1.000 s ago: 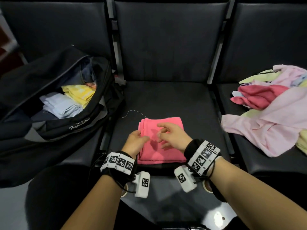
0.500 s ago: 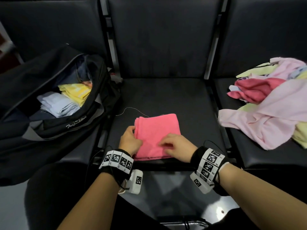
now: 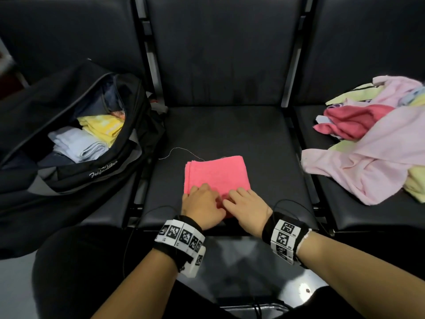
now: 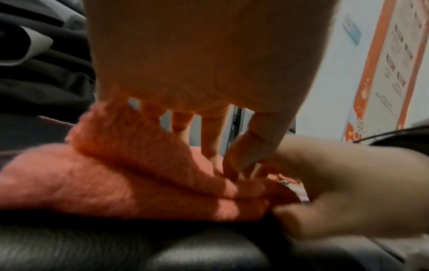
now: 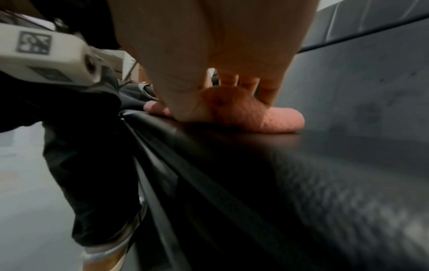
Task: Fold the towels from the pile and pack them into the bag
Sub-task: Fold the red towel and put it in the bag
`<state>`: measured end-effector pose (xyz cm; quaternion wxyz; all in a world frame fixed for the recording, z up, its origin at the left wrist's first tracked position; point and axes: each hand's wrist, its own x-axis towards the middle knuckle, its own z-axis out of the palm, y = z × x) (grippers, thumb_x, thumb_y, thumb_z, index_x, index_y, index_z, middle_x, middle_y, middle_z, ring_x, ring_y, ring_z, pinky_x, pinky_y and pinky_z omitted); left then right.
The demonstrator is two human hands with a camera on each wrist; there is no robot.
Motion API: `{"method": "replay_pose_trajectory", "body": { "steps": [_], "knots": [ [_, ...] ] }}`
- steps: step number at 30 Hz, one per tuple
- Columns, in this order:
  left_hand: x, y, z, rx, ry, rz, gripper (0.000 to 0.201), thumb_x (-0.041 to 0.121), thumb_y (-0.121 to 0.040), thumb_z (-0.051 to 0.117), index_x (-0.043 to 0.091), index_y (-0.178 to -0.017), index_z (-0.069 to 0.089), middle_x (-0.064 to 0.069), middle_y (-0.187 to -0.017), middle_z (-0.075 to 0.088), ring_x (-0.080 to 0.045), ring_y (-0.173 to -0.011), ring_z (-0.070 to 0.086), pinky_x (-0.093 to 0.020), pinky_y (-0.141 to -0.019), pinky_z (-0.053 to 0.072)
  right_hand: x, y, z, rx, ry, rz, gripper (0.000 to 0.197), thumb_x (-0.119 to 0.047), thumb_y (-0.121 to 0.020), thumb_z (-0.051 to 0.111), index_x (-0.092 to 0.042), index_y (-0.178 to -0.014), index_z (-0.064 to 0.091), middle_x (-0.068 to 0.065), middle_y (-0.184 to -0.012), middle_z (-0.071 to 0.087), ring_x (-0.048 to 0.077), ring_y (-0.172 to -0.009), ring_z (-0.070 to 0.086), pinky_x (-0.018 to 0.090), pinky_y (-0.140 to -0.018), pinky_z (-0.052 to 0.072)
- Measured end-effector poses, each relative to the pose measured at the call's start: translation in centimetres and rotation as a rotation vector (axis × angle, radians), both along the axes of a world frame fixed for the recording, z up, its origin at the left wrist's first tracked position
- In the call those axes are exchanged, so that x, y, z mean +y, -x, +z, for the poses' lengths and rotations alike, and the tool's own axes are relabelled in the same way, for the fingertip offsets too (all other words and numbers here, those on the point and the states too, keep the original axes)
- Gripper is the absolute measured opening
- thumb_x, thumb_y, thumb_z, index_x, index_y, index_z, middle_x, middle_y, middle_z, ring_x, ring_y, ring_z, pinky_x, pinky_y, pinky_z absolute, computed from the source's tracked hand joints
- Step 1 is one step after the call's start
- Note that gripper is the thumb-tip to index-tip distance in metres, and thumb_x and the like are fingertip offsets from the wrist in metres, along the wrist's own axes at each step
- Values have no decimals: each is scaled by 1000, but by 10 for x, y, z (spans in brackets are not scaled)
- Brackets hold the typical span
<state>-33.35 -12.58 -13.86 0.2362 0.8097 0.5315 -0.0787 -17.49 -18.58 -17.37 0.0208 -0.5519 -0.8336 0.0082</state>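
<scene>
Both hands at the pink towel's near edge

Left hand [image 3: 202,209] and right hand [image 3: 247,209] cover the folded pink towel [image 3: 217,173]; fingertips hidden, so neither grip can be told.

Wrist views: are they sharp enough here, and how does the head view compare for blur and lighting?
Head view: dim but sharp, folded pink towel clear, seat rails bowed by the lens. Left wrist view: soft with motion blur, left hand backlit. Right wrist view: foreground seat smeared, right hand shadowed.
</scene>
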Motion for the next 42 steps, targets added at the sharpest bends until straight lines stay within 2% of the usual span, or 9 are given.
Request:
{"method": "replay_pose_trajectory", "body": {
  "steps": [5,9,15,18,24,29,32,36,42],
  "knots": [
    [-4,-2,-7,55,-33,-8,54,49,-70,64,37,-122,57,5,-121,49,-23,-118,44,-41,-98,35,11,-11,11,300,187,-168,40,2,-72,57,-12,-109,65,9,-100,61,31,-97,57,40,-74,51],
    [7,3,-11,63,-110,-27,47,18,-82,63,29,-127,56,0,-122,53,-27,-118,51,-42,-96,44,15,-21,23,660,142,-291,42,13,-66,54,-4,-102,68,10,-97,66,29,-93,60,28,-86,45],
    [22,16,-12,-145,-103,-7,28,6,-85,52,17,-105,68,-3,-104,66,-29,-98,62,-38,-82,52,0,-14,18,260,137,-121,58,-4,-68,55,-12,-125,60,7,-112,59,29,-105,54,39,-88,47],
    [25,20,-16,-224,-88,-49,19,4,-80,53,9,-90,69,-8,-92,67,-31,-91,61,-40,-81,50,-1,-15,9,166,122,-108,51,-9,-70,57,-12,-120,62,7,-112,60,30,-107,58,40,-87,47],
    [33,34,-23,-183,-108,-23,22,14,-76,66,16,-97,71,5,-105,64,-23,-106,51,-39,-94,43,11,-41,11,568,204,-368,28,-1,-81,57,-7,-107,65,10,-105,69,33,-99,63,41,-88,49],
    [42,44,-17,-428,13,163,12,5,-71,70,9,-79,62,-9,-74,65,-28,-72,59,-38,-71,50,16,-60,6,853,192,-539,19,-2,-84,61,-18,-95,65,-1,-87,69,18,-83,63,31,-79,47],
    [44,47,-18,-590,134,251,13,0,-78,73,2,-86,63,-17,-75,66,-19,-69,53,-39,-70,47,15,-70,-1,1001,209,-628,14,-9,-88,68,-22,-90,64,3,-86,69,19,-82,62,41,-82,50],
    [46,44,-22,-663,169,322,9,2,-86,73,1,-90,66,-18,-77,64,-18,-73,53,-37,-71,45,16,-72,-9,1050,206,-680,7,-15,-89,70,-15,-94,65,8,-91,71,30,-91,65,48,-87,50],
    [48,35,-29,-603,8,428,6,17,-89,73,14,-87,67,5,-71,63,-14,-69,55,-31,-69,42,36,-71,-14,940,162,-789,15,-29,-86,72,-23,-81,60,-6,-76,62,16,-75,57,30,-67,42]
  ]
}}
